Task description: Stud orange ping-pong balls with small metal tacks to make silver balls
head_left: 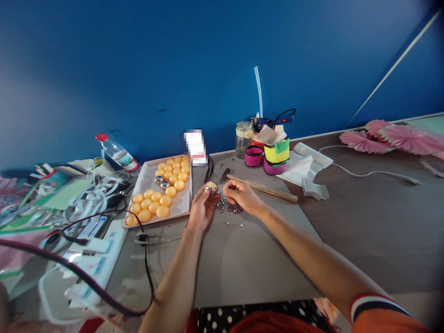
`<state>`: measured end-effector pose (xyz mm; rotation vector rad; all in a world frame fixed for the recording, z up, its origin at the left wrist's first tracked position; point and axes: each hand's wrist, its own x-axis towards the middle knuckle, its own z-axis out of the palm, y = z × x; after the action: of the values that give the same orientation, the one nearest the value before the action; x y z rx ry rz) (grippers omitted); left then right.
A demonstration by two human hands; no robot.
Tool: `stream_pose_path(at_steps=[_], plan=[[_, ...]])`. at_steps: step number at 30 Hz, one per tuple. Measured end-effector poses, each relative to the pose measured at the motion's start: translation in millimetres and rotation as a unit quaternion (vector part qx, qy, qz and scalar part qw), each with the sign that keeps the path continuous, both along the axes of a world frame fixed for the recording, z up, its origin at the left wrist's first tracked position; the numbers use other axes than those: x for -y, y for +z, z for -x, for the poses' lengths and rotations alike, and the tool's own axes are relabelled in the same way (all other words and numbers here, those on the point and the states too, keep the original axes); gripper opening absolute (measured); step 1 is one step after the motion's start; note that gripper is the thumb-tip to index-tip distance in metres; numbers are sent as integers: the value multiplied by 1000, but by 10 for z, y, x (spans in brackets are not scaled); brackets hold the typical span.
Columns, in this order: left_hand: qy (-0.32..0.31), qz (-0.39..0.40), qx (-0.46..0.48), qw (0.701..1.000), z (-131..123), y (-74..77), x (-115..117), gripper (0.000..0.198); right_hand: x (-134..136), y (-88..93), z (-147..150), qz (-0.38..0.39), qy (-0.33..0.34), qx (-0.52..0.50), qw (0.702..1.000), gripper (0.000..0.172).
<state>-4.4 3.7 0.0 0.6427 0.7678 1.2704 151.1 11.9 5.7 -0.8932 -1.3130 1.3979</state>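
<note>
My left hand (202, 206) is closed around a yellow ball (211, 187) that is partly covered in small silver pieces. My right hand (240, 194) hovers just to its right with fingers pinched together over a small pile of silver beads (229, 207) on the grey mat (243, 259); what the pinch holds is too small to tell. A tray (149, 175) to the left carries several plain yellow balls (155, 203) and two silver-covered balls (162, 182).
Long wooden sticks (267, 189) lie behind my right hand. Jars and colourful tape rolls (274, 155) stand at the back. A water bottle (118, 153), cables and a power strip (93, 249) crowd the left. Pink paper fans (391, 138) and a white cable (374, 174) lie at right.
</note>
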Motion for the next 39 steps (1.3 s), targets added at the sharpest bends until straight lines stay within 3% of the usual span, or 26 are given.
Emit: stream_pose_path(at_steps=[5,15,25,34,39], plan=[[-23,-32,2,999,-24,-2,3,30,15,-8,34,20,6,-23,1000,20],[-39,-54,0,998,-72,-26,26,34,49,51,101,3,-59,67,996,16],[-44,-67,-5,997,-77,-49,29,33,30,30,74,-16,-38,100,994,16],[-20,-81,-67,994,-119,-66,48,36,27,9,83,-9,-52,97,994,13],[-14,-89,-75,993,-121,-105,50,35,35,43,41,-1,-18,110,994,14]])
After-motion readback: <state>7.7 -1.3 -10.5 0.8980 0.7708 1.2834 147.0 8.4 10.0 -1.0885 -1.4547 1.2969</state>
